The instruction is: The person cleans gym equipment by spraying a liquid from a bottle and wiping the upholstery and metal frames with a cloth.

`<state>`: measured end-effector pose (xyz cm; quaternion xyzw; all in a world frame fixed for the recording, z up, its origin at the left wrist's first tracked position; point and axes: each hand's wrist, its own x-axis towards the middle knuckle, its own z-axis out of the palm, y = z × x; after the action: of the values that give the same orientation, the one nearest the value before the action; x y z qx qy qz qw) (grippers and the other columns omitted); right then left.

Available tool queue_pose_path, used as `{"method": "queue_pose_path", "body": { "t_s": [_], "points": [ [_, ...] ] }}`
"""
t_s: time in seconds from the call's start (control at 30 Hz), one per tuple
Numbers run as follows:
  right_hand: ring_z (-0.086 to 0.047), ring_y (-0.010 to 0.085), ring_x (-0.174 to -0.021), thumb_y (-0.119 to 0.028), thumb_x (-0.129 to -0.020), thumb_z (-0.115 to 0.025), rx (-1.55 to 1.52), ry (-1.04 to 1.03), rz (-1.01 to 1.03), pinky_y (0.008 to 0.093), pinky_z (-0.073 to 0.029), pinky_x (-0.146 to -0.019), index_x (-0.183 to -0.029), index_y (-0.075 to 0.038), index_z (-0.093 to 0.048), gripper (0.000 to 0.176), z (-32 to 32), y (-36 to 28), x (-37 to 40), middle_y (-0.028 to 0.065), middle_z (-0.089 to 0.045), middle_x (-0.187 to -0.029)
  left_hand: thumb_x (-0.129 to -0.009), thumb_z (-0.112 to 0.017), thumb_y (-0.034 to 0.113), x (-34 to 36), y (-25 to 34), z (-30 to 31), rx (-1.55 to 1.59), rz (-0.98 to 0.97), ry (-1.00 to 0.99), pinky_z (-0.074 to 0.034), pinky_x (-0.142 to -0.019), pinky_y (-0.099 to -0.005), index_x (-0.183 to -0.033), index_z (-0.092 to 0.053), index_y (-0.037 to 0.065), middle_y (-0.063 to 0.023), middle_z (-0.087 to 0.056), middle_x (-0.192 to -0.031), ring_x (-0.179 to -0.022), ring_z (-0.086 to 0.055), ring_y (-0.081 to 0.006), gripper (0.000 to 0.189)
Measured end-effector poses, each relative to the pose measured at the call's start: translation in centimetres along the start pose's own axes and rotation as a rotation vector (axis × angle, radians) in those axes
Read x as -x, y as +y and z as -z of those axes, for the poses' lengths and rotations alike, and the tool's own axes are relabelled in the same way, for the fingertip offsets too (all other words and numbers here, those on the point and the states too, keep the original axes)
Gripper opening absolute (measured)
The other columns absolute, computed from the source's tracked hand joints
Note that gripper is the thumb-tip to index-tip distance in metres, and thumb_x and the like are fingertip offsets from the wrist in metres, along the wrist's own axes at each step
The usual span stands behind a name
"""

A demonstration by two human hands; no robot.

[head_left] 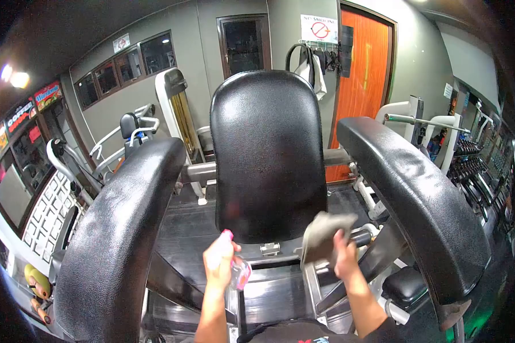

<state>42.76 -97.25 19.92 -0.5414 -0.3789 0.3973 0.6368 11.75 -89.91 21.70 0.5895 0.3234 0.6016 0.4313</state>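
Note:
A clear spray bottle with pink parts (pixel 242 273) is gripped in my left hand (pixel 220 262), below the lower edge of a black padded backrest (pixel 266 154). My right hand (pixel 344 257) holds a grey-beige cloth (pixel 323 237), blurred by motion, near the backrest's lower right corner. Neither the bottle nor the cloth visibly touches the pad. Black padded armrests stand on both sides, the left one (pixel 126 228) and the right one (pixel 412 194). Glossy highlights show on all three pads.
Metal frame bars (pixel 200 171) join the pads. Behind stand a weight machine (pixel 174 97), an orange door (pixel 365 74), and bags hanging on hooks (pixel 316 71). Racks of dumbbells (pixel 469 166) line the right side. A small black pad (pixel 404 284) sits low at right.

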Motion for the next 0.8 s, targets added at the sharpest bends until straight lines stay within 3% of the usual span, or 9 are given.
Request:
{"method": "queue_pose_path", "body": {
  "t_s": [0.13,0.23,0.27,0.4,0.5,0.6,0.67,0.73,0.8],
  "points": [
    [-0.058,0.0249,-0.112,-0.032,-0.101,-0.049,-0.53,0.23,0.724,0.0401,-0.047,-0.095,-0.129,-0.001,-0.049,0.041,-6.4,-9.4,-4.3,0.0121,-0.059,-0.121,-0.095,-0.058,0.026,4.5,-1.3,0.5,0.048,0.146,-0.06,-0.048,-0.053,-0.025,-0.117,-0.059,-0.007,-0.0122,-0.067,-0.084,-0.057,-0.062,-0.0143,0.04],
    [-0.047,0.0378,-0.127,-0.006,-0.091,-0.056,0.529,0.368,1.355,0.0455,-0.035,-0.107,-0.128,0.006,-0.05,0.039,-9.3,-14.2,-9.8,0.0279,-0.051,-0.131,-0.095,-0.057,0.027,5.4,-0.8,1.4,0.025,0.082,0.006,-0.047,-0.053,-0.0251,-0.113,-0.061,-0.007,-0.0125,-0.067,-0.084,-0.056,-0.062,-0.0143,0.038],
    [-0.041,0.0375,-0.132,-0.001,-0.083,-0.061,0.389,0.248,1.377,0.0462,-0.03,-0.11,-0.128,-0.001,-0.053,0.046,-12.1,-16.7,-10.7,0.026,-0.047,-0.137,-0.096,-0.056,0.029,5.6,-0.2,1.7,-0.015,0.096,0.013,-0.047,-0.052,-0.0255,-0.11,-0.061,-0.006,-0.0126,-0.066,-0.084,-0.055,-0.061,-0.0142,0.039],
    [-0.035,0.0306,-0.139,-0.021,-0.085,-0.055,1.222,0.264,1.406,0.0548,-0.018,-0.114,-0.132,-0.022,-0.055,0.047,-19.5,-14.8,-11.8,0.0065,-0.043,-0.148,-0.096,-0.056,0.037,6.9,-0.4,3.1,-0.082,0.074,0.023,-0.051,-0.053,-0.0271,-0.121,-0.056,-0.006,-0.0128,-0.063,-0.086,-0.063,-0.062,-0.0163,0.05],
    [-0.036,0.0218,-0.14,-0.023,-0.087,-0.05,1.176,-0.207,1.57,0.0506,-0.019,-0.114,-0.127,-0.022,-0.059,0.042,-19.6,-7.3,-8.9,0.0021,-0.047,-0.146,-0.096,-0.057,0.033,7.8,-1.6,3.0,-0.01,0.061,0.153,-0.05,-0.052,-0.0272,-0.109,-0.06,-0.007,-0.0128,-0.064,-0.086,-0.058,-0.061,-0.0157,0.042],
    [-0.036,0.0173,-0.139,-0.022,-0.087,-0.049,1.099,-0.188,1.572,0.0466,-0.015,-0.115,-0.125,-0.024,-0.062,0.039,-17.2,0.4,-6.1,-0.0048,-0.046,-0.147,-0.096,-0.057,0.033,8.8,-2.1,3.6,-0.055,0.078,0.11,-0.051,-0.053,-0.0287,-0.114,-0.06,-0.006,-0.013,-0.064,-0.086,-0.062,-0.062,-0.0163,0.043],
    [-0.041,0.0194,-0.135,-0.017,-0.082,-0.06,1.024,-0.637,1.22,0.0452,-0.027,-0.112,-0.12,-0.019,-0.064,0.039,-13.9,2.7,-3.6,0.0003,-0.053,-0.14,-0.096,-0.057,0.033,9.7,-2.6,4.3,-0.039,0.128,0.09,-0.053,-0.054,-0.0296,-0.114,-0.059,-0.007,-0.0126,-0.063,-0.086,-0.067,-0.064,-0.018,0.044],
    [-0.049,0.027,-0.128,-0.015,-0.083,-0.061,0.873,-0.798,1.185,0.0463,-0.038,-0.105,-0.116,-0.013,-0.063,0.033,-10.3,8.6,-3.6,0.0048,-0.057,-0.133,-0.096,-0.057,0.034,10.7,-3.2,4.4,-0.026,0.184,0.068,-0.054,-0.056,-0.0305,-0.114,-0.059,-0.007,-0.0123,-0.062,-0.086,-0.071,-0.065,-0.0196,0.045],
    [-0.054,0.0355,-0.118,-0.016,-0.092,-0.057,0.809,-0.778,0.276,0.0456,-0.045,-0.098,-0.116,-0.01,-0.061,0.026,-6.8,12.4,-1.9,0.0121,-0.061,-0.123,-0.096,-0.057,0.034,11.4,-4.0,3.7,0.073,0.243,0.103,-0.056,-0.062,-0.0332,-0.113,-0.059,-0.007,-0.0124,-0.062,-0.088,-0.071,-0.066,-0.0207,0.044]
  ]
}}
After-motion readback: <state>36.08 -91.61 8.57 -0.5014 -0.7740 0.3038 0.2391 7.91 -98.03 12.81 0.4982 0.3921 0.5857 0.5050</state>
